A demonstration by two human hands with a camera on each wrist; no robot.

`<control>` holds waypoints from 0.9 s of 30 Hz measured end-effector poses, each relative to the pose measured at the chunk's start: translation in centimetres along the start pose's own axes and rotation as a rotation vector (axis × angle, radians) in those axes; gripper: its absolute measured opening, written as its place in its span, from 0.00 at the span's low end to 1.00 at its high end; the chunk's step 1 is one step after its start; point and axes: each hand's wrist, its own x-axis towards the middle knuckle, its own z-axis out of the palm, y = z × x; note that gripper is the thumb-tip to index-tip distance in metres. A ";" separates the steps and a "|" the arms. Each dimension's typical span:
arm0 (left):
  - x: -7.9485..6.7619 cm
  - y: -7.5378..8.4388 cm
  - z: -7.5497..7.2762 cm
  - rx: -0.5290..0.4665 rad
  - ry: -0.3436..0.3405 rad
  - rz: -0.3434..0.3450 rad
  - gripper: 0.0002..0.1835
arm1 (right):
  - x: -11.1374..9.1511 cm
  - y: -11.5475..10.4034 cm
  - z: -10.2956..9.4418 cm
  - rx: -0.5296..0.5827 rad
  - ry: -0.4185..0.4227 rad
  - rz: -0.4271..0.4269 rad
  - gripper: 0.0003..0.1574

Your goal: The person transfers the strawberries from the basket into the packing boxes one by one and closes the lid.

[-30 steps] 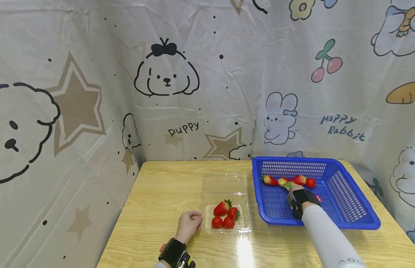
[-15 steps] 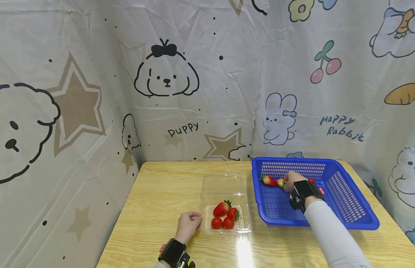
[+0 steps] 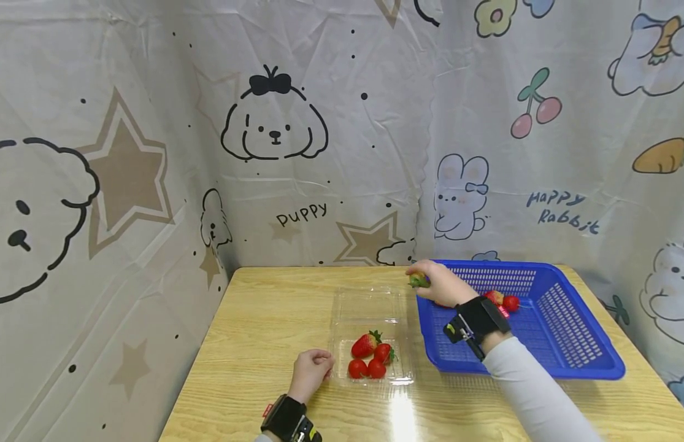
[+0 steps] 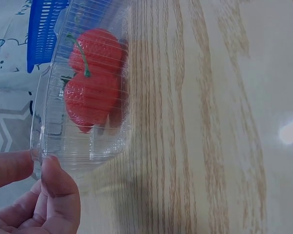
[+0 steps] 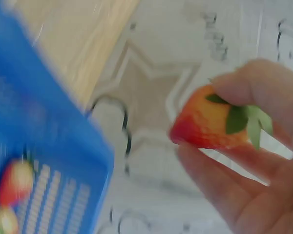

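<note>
My right hand (image 3: 442,283) pinches a strawberry (image 5: 210,122) between thumb and fingers, over the left rim of the blue basket (image 3: 540,367). This strawberry is red at the tip and yellowish towards its green leaves. My left hand (image 3: 313,372) pinches the left rim of a clear plastic clamshell box (image 4: 46,114) between thumb and finger. The box lies with its lid folded back on the table. Inside its near half are two strawberries (image 3: 365,345) and two smooth round red fruits (image 3: 377,368), one with a green stem in the left wrist view.
More red fruit stays in the basket, among it a strawberry (image 3: 493,297) and a round red fruit (image 3: 511,303); my right hand hides part of the rest. A patterned curtain (image 3: 342,153) hangs behind the wooden table (image 3: 253,319).
My right hand reached among the fruit at the basket's back, took hold of a strawberry, then lifted it and moved left to the basket's rim. My left hand has kept its place at the box.
</note>
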 end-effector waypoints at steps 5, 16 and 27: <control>0.0 0.0 0.1 -0.015 -0.001 0.002 0.08 | 0.6 -2.4 2.9 0.049 0.052 -0.137 0.23; 0.1 -0.1 0.1 -0.032 -0.003 0.006 0.08 | 0.6 -4.3 10.5 0.064 0.024 -0.205 0.25; 0.0 -0.3 0.1 -0.044 -0.008 0.021 0.08 | 0.3 -3.5 16.2 0.046 0.017 -0.307 0.22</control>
